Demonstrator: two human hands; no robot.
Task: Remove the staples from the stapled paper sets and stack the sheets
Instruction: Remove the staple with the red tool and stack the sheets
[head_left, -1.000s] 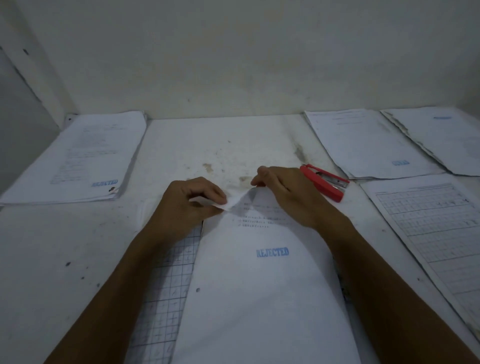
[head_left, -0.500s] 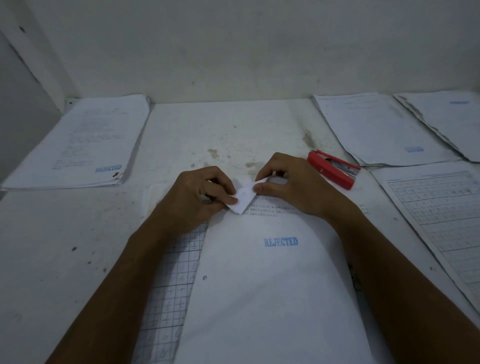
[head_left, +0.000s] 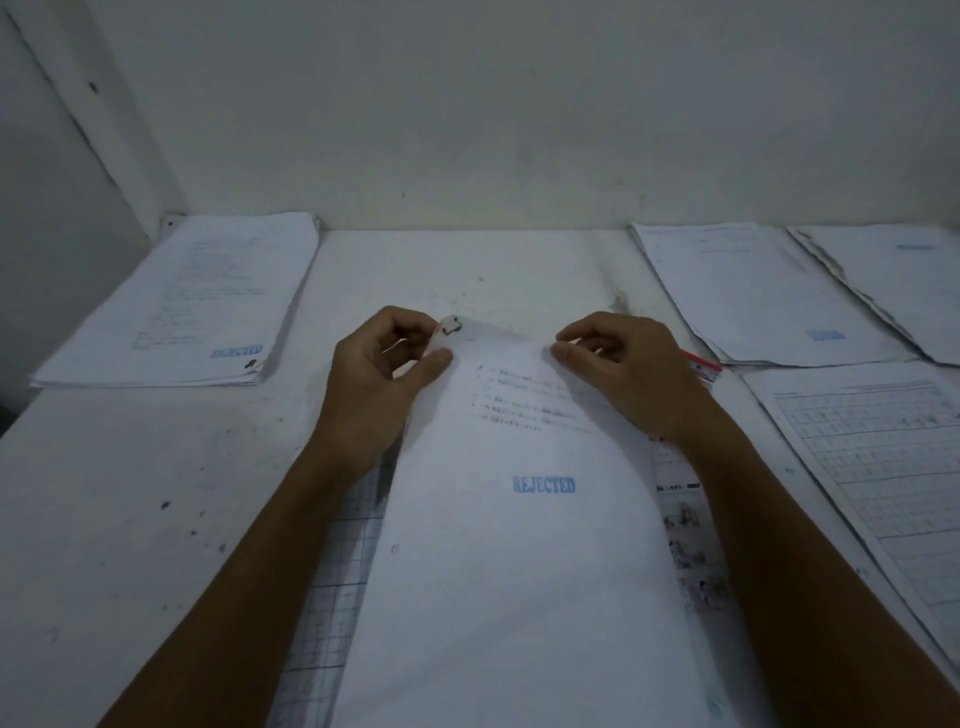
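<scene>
Paper set (head_left: 524, 545) w/ blue REJECTED stamp, far corners pinched, dark-marked corner

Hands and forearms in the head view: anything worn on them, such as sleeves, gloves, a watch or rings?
Nothing worn shows. The left hand and right hand are bare, without gloves, and no ring can be made out in the dim light. Both forearms are uncovered down to the bottom edge of the picture, with no sleeve, watch or wristband in sight. Nails look short and plain.
</scene>
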